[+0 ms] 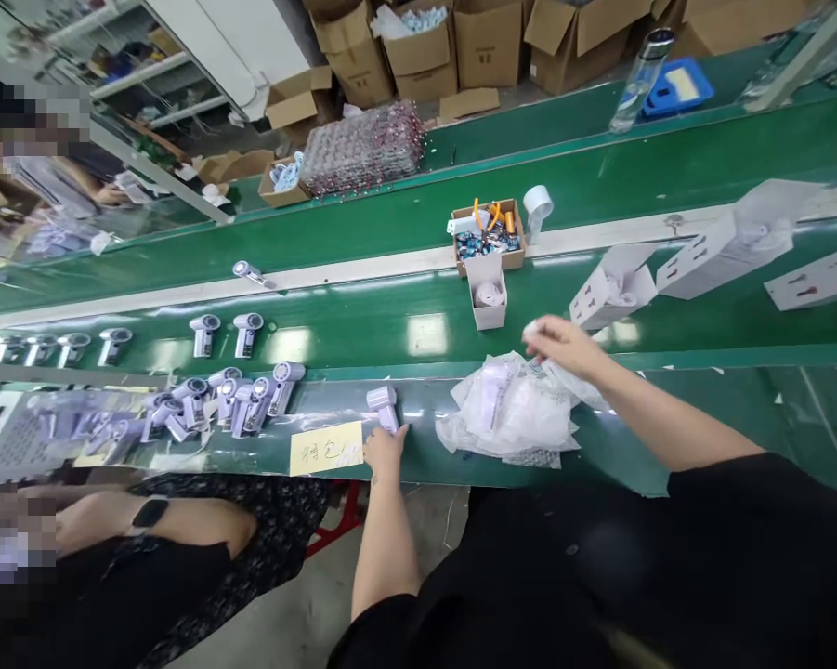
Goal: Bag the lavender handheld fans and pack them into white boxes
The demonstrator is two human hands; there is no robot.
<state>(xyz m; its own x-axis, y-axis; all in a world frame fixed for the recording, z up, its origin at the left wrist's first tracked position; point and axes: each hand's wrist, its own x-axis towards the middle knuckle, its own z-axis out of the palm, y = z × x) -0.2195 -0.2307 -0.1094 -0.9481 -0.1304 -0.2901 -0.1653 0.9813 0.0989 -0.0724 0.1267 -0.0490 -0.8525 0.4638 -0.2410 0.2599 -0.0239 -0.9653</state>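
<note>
My left hand (385,452) is closed around the lower handle of a lilac handheld fan (382,400) at the bench's front edge. Beside it lies a yellow paper card (326,448) with handwriting. To the right, my right hand (564,346) pinches a small white piece (531,330) whose kind I cannot make out. Below that hand is a pile of clear plastic bags (533,413), with another lilac fan (494,386) on or inside them. An open white box (489,305) with something white and round in it stands just left of my right hand.
Several lilac fans (251,400) crowd the bench at left, near a co-worker's arm (181,525). More fans stand along the green belt (348,321). A small carton (522,251) holds orange-handled pliers, beside a tape roll (538,203). White boxes (728,246) stand at right.
</note>
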